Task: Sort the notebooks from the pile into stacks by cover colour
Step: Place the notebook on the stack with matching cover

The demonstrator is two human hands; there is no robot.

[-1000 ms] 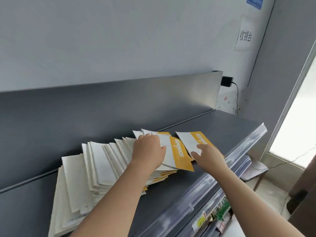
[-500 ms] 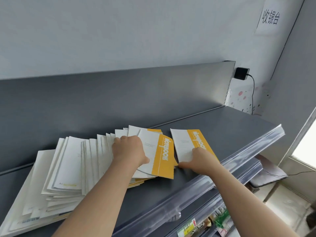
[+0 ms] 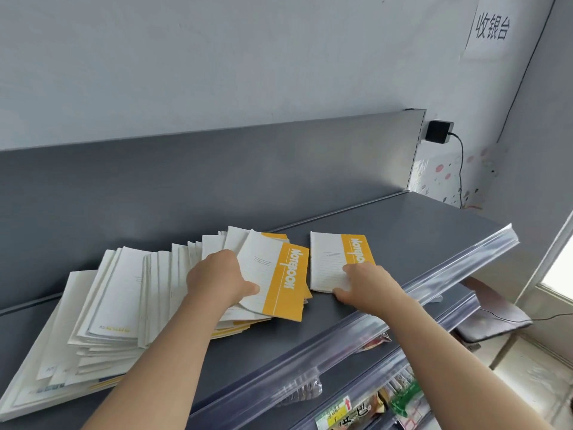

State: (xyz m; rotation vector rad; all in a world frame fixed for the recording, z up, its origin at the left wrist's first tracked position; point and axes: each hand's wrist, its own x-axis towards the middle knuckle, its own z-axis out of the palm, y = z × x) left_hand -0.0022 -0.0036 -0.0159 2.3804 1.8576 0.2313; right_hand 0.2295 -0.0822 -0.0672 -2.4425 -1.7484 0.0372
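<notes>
A fanned pile of notebooks (image 3: 124,299) with white and yellow covers lies on the left of a grey shelf (image 3: 387,231). My left hand (image 3: 217,280) grips the top yellow-and-white notebook (image 3: 279,277) at the pile's right end, thumb on its cover and fingers under it. To the right, one separate yellow-and-white notebook (image 3: 335,256) lies flat on the shelf. My right hand (image 3: 366,280) rests on its near edge, fingers bent down over the cover and thumb on the shelf beside it.
The shelf has a grey back panel (image 3: 217,181) and a clear plastic price strip (image 3: 403,287) along its front edge. Lower shelves with packaged goods (image 3: 372,408) sit below. A black plug with a cable (image 3: 438,131) hangs on the wall at right.
The camera has swung left and nearer. My left hand has taken hold of the top yellow notebook of the pile and lifted its edge. My right hand stays on the separate notebook.
</notes>
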